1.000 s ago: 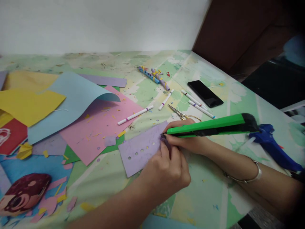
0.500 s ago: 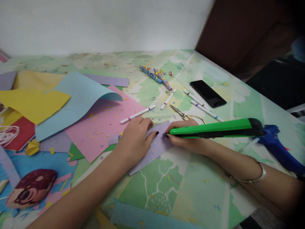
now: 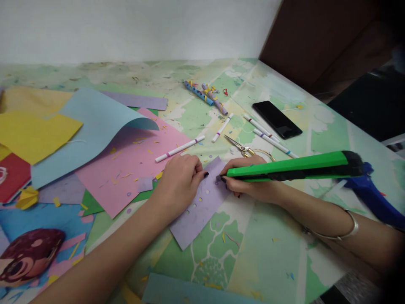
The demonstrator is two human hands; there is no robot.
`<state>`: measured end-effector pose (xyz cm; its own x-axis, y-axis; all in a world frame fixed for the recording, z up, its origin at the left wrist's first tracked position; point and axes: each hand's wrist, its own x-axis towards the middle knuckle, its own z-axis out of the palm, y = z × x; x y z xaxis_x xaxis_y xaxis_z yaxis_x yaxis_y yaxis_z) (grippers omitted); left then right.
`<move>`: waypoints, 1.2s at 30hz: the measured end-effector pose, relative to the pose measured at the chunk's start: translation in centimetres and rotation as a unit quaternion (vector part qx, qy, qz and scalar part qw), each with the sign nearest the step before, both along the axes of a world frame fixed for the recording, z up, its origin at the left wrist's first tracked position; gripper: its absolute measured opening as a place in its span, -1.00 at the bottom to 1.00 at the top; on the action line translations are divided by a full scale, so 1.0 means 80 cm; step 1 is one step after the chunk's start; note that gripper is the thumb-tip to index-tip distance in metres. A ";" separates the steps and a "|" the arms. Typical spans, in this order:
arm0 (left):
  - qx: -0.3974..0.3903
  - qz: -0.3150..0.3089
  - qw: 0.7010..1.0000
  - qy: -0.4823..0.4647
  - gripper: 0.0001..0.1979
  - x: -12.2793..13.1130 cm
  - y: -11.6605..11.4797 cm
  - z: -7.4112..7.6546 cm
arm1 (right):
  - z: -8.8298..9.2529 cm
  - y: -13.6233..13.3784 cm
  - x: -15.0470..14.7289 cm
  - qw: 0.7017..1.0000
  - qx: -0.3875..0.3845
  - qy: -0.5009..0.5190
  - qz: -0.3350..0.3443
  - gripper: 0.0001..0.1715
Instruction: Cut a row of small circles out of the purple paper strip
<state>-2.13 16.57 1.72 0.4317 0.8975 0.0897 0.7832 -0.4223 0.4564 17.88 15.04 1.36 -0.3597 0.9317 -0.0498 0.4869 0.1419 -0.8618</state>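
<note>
A strip of purple paper [image 3: 189,231] with several small round holes lies slanted on the table. My left hand [image 3: 177,185] rests on its left side, fingers curled and thumb along the surface, holding it down. Wrapped in my right hand [image 3: 249,183] is a green utility knife [image 3: 294,166] with black parts. Its tip end points at the right side of the strip, close to my left thumb. Whether the tip touches the paper is hard to tell. Just beyond my right hand lie gold-handled scissors [image 3: 242,147].
Several white pens, one of them a marker [image 3: 180,149], lie beyond my hands, near a black phone [image 3: 276,119] and two rolled paper tubes [image 3: 215,99]. Pink paper [image 3: 123,177] and curled light-blue paper [image 3: 85,135] cover the left. A blue tool [image 3: 373,198] lies far right.
The purple strip has turned a little, and more of its near end and holes show. My left hand has shifted slightly. The knife remains in my right hand; the whole view has moved somewhat.
</note>
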 end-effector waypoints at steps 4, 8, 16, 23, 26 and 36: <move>0.002 0.006 1.000 -0.010 -0.84 0.000 -0.001 -0.004 | 0.000 -0.001 -0.001 1.000 0.011 -0.012 -0.003 -0.88; -0.002 0.009 1.000 -0.016 -0.84 0.000 -0.001 -0.006 | -0.001 -0.001 -0.003 0.996 0.075 -0.053 -0.008 -0.89; -0.001 0.015 1.000 -0.019 -0.84 0.001 -0.005 -0.004 | -0.003 -0.004 -0.003 0.992 0.097 -0.078 -0.022 -0.89; 0.006 0.018 1.000 -0.024 -0.85 0.000 -0.008 -0.006 | 0.001 -0.005 -0.003 0.996 0.056 -0.064 -0.016 -0.90; 0.008 0.020 0.999 -0.027 -0.85 -0.001 -0.008 -0.007 | 0.002 -0.004 -0.003 0.996 0.055 -0.068 -0.019 -0.89; 0.011 0.023 0.999 -0.036 -0.85 -0.001 -0.010 -0.010 | -0.001 -0.005 -0.002 0.994 0.074 -0.080 -0.027 -0.88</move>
